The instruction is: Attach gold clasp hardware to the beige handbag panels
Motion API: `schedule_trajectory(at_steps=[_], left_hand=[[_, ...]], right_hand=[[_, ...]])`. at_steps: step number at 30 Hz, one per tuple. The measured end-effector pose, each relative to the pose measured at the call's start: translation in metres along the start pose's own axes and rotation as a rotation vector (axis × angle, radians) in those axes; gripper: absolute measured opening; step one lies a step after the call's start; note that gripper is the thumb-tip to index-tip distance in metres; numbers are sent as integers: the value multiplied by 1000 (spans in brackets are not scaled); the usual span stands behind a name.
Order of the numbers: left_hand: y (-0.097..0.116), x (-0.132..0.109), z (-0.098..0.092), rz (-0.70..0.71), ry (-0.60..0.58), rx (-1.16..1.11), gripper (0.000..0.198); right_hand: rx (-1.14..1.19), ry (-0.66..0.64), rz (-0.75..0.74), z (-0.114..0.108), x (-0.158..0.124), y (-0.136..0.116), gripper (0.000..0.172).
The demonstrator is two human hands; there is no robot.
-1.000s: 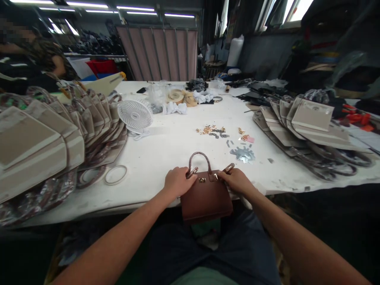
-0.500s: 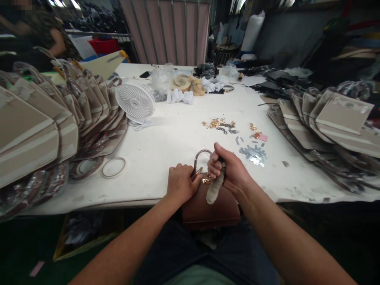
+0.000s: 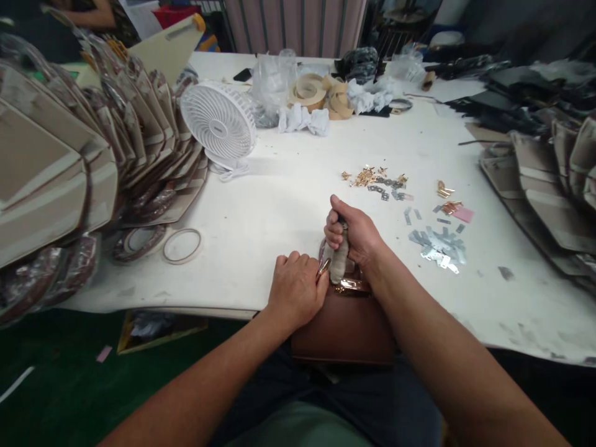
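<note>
A brown leather bag (image 3: 344,332) rests at the table's front edge, against my lap. Gold hardware (image 3: 352,285) shines along its top. My left hand (image 3: 298,285) lies at the bag's upper left corner, its fingers closed round a small gold metal piece (image 3: 323,269). Above the hardware, my right hand (image 3: 351,230) is wrapped round a tool with a cloth-like, greyish wrapped shaft (image 3: 340,261), whose lower end hangs just over the gold parts. Part of the bag's handle shows behind the tool.
Stacked bag panels (image 3: 158,124) and a white fan (image 3: 218,121) stand left, beside tape rolls (image 3: 182,246). Gold fittings (image 3: 367,176) and silver plates (image 3: 440,247) lie right of centre on the table (image 3: 261,211). More panels (image 3: 542,186) are at the right.
The view has shifted down and right. The tool's lower end is now closer to the gold hardware, and more of that hardware shows. Both hands keep their grip.
</note>
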State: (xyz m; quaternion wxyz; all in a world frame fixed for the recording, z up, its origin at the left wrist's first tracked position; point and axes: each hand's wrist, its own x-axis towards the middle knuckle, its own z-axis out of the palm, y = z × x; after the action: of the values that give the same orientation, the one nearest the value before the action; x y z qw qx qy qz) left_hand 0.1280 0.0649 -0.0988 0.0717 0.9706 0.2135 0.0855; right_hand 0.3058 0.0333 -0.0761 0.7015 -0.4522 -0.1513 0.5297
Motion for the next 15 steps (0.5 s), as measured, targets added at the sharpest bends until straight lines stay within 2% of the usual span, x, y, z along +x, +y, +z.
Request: schedule_trajectory(at_steps=[10, 15], left_hand=[[3, 3, 3, -19, -13, 33, 23], [6, 5, 3, -28, -8, 52, 22]], right_hand=[[62, 2, 57, -5, 8, 10, 48], [30, 45, 42, -5, 11, 14, 46]])
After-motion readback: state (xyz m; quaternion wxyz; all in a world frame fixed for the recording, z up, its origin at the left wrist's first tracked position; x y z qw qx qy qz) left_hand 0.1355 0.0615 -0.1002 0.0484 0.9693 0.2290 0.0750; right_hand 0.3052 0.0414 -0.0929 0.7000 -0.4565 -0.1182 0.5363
